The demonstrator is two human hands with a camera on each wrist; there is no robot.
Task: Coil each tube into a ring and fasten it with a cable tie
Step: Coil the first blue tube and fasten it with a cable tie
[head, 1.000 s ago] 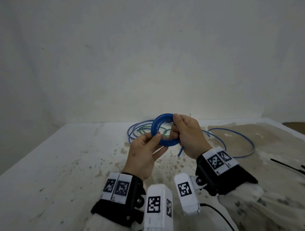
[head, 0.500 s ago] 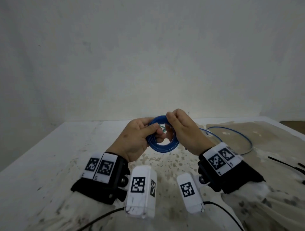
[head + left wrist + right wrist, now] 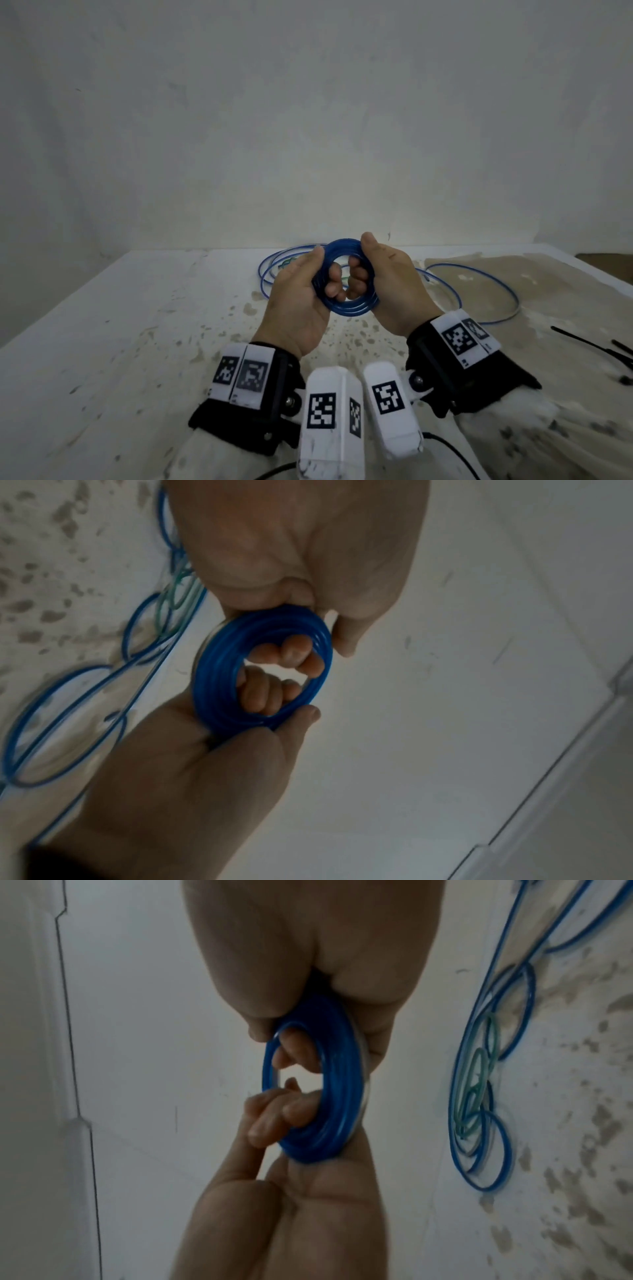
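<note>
A blue tube wound into a small ring of several turns (image 3: 349, 306) is held upright above the table between both hands. My left hand (image 3: 317, 274) grips its left side, thumb along the outside and fingers curled through the hole. On the right side my right hand (image 3: 369, 262) grips it the same way. The left wrist view shows the ring (image 3: 209, 683) with the left hand (image 3: 205, 764) below it and the right hand (image 3: 291, 547) above. In the right wrist view the ring (image 3: 342, 1085) sits between the right hand (image 3: 325, 1191) and the left hand (image 3: 308, 947).
Loose blue tubes (image 3: 508, 293) lie in wide loops on the stained white table (image 3: 137, 342) behind and to the right of the hands, with a thin green tube (image 3: 287, 263) among them. Black cable ties (image 3: 582, 342) lie at the right edge. A wall stands close behind.
My left hand moved from pinching the ring's lower left to curling its fingers through the hole. The loose tail that hung below the ring no longer shows.
</note>
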